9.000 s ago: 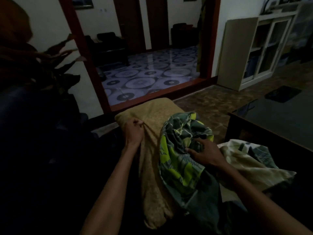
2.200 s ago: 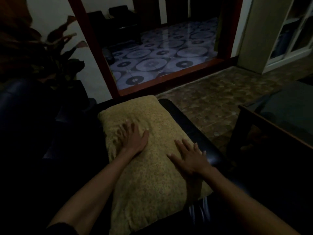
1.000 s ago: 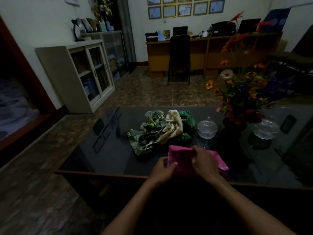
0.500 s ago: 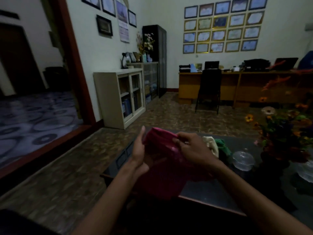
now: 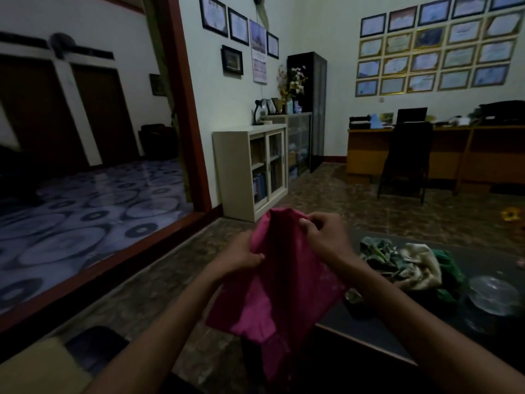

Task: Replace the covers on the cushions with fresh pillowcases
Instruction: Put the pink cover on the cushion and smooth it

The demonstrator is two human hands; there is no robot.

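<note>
Writing: framed certificates [image 5: 434,49] and a hanging calendar [image 5: 259,52] on the walls carry print, all too small and blurred to read.
Pillowcase: pink pillowcase [image 5: 279,280] held up in the air in front of the person, hanging loose below both hands, over the near-left corner of the dark counter [image 5: 397,331].
Left hand [image 5: 241,255]: grip closed, pinching the pillowcase's left edge.
Right hand [image 5: 324,237]: grip closed, pinching the upper edge, higher than the left.
Old covers: a crumpled green and cream heap [image 5: 406,265] lies on the counter, just right of the pillowcase.
Cushion: a tan corner [image 5: 34,368] shows at bottom left.
Open room: brown tiled floor [image 5: 326,200] lies between counter and cabinet [image 5: 250,169].
</note>
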